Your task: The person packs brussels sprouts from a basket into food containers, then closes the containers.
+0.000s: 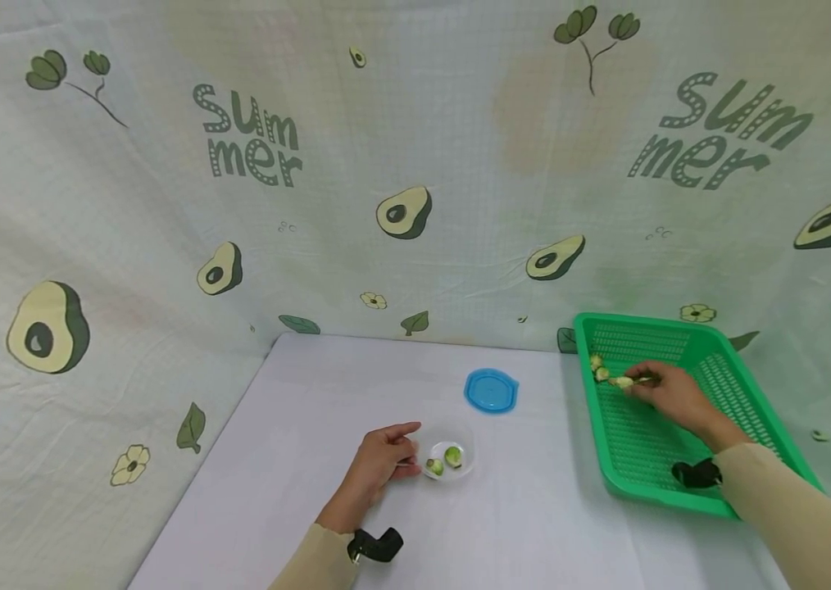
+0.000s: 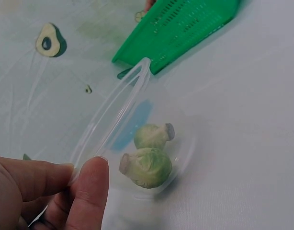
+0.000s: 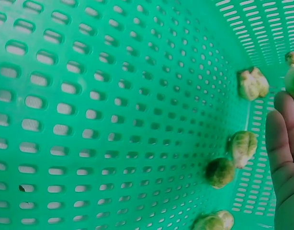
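My left hand [image 1: 382,463] pinches the near rim of a clear plastic bowl [image 2: 123,115] between thumb and fingers. Inside that bowl lie two Brussels sprouts [image 2: 149,167], one beside the other. Over at the right, my right hand [image 1: 669,397] reaches into a green plastic basket [image 1: 596,426] and holds a pale Brussels sprout [image 1: 622,383] at its fingertips. Only part of that hand shows at the right edge of the right wrist view. More sprouts [image 3: 243,148] lie on the basket floor near its wall.
A blue lid [image 1: 492,391] lies flat on the white tabletop [image 1: 356,377], behind the bowl. Behind the table hangs a printed cloth [image 1: 474,270], which the basket's far side stands close to.
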`<state>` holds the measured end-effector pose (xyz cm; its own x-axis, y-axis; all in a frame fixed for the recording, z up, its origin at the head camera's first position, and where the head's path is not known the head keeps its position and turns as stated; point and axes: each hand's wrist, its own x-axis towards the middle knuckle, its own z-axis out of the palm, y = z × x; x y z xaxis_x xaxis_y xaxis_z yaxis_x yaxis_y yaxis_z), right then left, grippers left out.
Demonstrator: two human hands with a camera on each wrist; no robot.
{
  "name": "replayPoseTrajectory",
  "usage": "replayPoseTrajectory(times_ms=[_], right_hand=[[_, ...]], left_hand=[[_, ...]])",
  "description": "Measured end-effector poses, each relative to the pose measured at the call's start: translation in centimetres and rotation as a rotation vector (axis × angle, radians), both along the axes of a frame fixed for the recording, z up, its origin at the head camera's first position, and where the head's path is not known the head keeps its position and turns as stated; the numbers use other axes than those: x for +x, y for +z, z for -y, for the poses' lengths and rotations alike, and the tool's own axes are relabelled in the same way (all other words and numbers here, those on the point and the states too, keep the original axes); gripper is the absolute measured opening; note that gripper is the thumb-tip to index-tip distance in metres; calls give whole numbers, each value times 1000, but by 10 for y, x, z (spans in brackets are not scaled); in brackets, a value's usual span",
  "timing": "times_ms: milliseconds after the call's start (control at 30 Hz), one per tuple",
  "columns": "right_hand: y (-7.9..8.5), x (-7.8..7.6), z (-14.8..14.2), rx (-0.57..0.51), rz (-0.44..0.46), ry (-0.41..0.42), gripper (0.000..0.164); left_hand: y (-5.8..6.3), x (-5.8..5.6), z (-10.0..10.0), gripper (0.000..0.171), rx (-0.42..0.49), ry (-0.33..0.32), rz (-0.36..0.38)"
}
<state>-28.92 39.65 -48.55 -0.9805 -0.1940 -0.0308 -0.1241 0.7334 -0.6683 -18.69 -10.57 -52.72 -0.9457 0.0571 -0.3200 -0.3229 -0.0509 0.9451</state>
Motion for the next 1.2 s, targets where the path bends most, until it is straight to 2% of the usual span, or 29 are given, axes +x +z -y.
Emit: replayPoseTrajectory(times_ms=[500,733,1200], right_hand=[[23,16,5,-16,-64,-69,50],[34,26,8,-79,-44,-82,54],[52,46,21,-172,-135,-115,50]], left_hand=[[-1,0,1,48,-4,-13,-4],[-1,0,0,48,9,-6,-4],[0,1,0,48,17,-15,-5]])
